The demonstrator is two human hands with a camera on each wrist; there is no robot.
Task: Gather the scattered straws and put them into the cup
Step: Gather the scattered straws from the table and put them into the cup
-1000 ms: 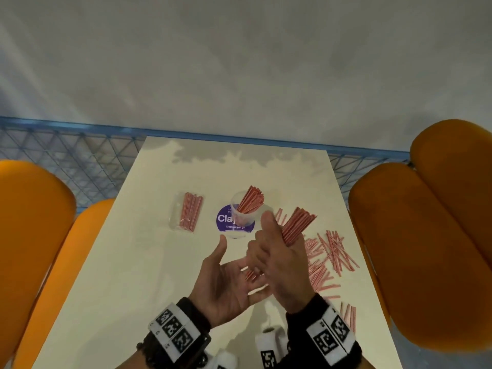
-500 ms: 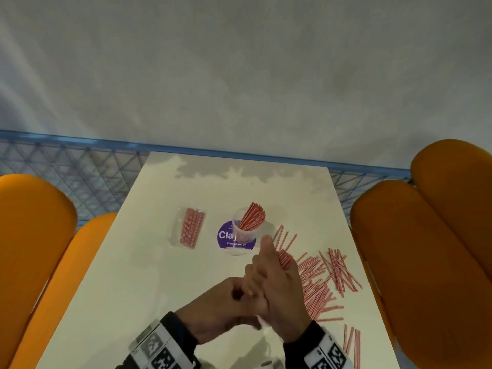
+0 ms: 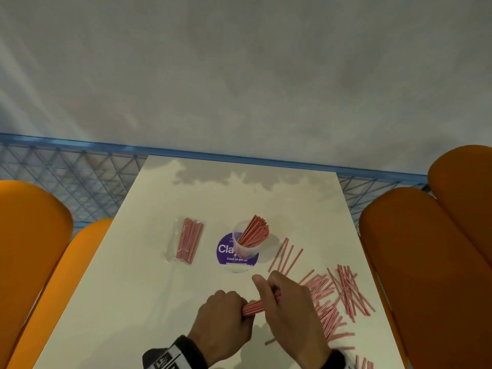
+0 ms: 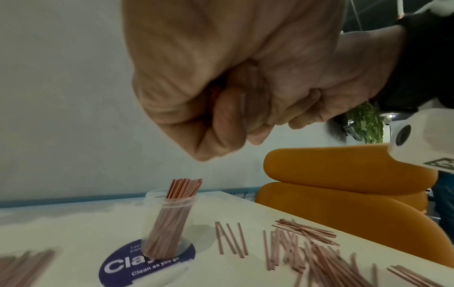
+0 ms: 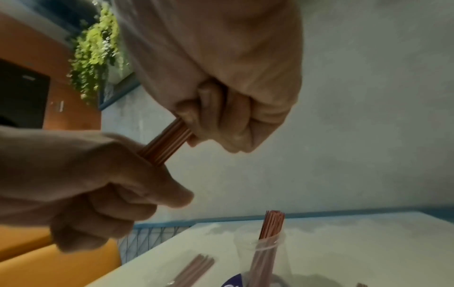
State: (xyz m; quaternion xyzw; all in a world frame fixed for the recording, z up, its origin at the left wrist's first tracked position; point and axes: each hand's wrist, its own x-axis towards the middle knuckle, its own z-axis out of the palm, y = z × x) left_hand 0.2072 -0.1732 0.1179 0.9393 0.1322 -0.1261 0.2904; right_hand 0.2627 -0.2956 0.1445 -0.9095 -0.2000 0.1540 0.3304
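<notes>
A bundle of red-and-white straws lies level between both hands above the table's near half. My left hand grips its left end and my right hand grips its right end; the right wrist view shows the bundle running between the two fists. The clear plastic cup stands upright on a purple round sticker, holding several straws that lean right. Many loose straws lie scattered on the table to the right of the hands. In the left wrist view the cup stands below the fists.
A clear bag of straws lies left of the cup. Orange seats flank the white table on both sides. A blue mesh rail and a grey wall close off the far edge.
The right hand brought its upright straw bundle down and turned it level. The left hand, open a second ago, closed round the bundle's left end. Both hands are lower, closer to me.
</notes>
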